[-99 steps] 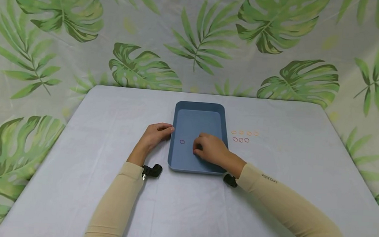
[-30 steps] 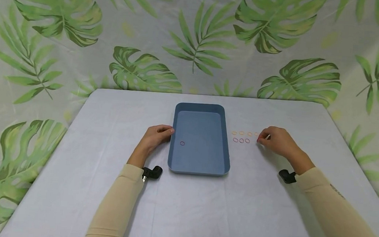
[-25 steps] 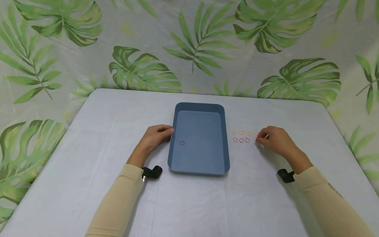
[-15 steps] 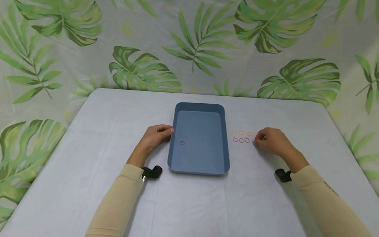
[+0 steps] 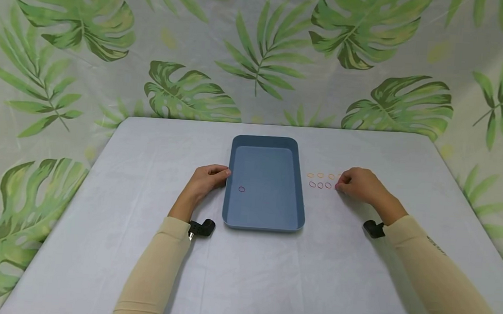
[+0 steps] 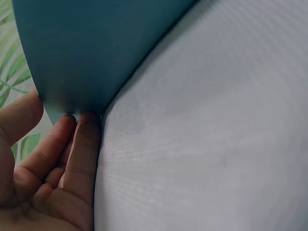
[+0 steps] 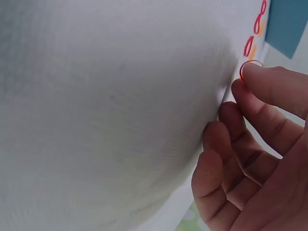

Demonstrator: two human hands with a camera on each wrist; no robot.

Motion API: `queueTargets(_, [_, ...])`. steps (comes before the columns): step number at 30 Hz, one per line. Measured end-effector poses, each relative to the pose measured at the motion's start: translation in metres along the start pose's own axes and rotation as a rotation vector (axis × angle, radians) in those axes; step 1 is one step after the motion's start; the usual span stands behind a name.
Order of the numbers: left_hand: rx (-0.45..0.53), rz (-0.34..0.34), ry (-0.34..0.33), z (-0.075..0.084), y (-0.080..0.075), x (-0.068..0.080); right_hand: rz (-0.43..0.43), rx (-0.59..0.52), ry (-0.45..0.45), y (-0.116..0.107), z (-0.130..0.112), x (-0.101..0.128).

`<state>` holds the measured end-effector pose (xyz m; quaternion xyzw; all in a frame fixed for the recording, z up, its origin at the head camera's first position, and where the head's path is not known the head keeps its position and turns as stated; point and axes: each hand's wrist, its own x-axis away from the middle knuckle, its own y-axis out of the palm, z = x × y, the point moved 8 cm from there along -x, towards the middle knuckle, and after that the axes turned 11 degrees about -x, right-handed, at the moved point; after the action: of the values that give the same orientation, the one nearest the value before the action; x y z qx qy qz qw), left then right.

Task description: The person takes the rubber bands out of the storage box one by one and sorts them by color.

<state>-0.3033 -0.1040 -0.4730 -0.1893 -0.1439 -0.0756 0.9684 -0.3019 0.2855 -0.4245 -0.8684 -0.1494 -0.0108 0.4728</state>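
Between thumb and index finger, my right hand (image 5: 363,188) pinches a thin red rubber band (image 7: 241,70) at the right end of a row of red rubber bands (image 5: 320,182) on the table. Just behind that row lie several orange rubber bands (image 5: 320,173); the rightmost is partly hidden by my right hand. One more red rubber band (image 5: 239,189) lies inside the blue tray (image 5: 271,187), toward its left wall. My left hand (image 5: 206,182) rests at the tray's left side, its fairly straight fingertips touching the outer wall and the thumb near the rim.
A white cloth (image 5: 252,274) covers the table, and a leaf-print curtain (image 5: 284,57) hangs behind its far edge. Black wrist cameras sit on the left wrist (image 5: 202,227) and the right wrist (image 5: 373,229).
My right hand has gone from inside the tray to the right end of the red row. In the last second it has shifted slightly left with the band. My left hand has stayed put.
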Motion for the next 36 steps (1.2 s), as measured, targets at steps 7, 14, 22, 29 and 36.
queueTargets(7, [-0.007,0.006,0.004,0.0019,0.0001,0.0015,-0.01,0.003,0.022,-0.0001,0.002,0.0008])
queueTargets(14, [-0.002,0.007,0.004,0.0016,-0.0003,0.0004,-0.001,0.015,0.029,0.001,0.0042,-0.0009])
queueTargets(22, [0.003,0.008,-0.001,0.0008,0.0002,0.0001,0.007,0.018,0.024,0.0009,0.0041,-0.0009])
queueTargets(29, [0.012,0.01,-0.006,0.0002,0.0003,-0.0001,0.024,0.026,0.014,0.0003,0.0037,0.0003])
queueTargets(36, [0.012,0.005,-0.007,0.0021,-0.0001,0.0019,0.042,0.015,0.015,-0.0037,-0.0018,0.0034])
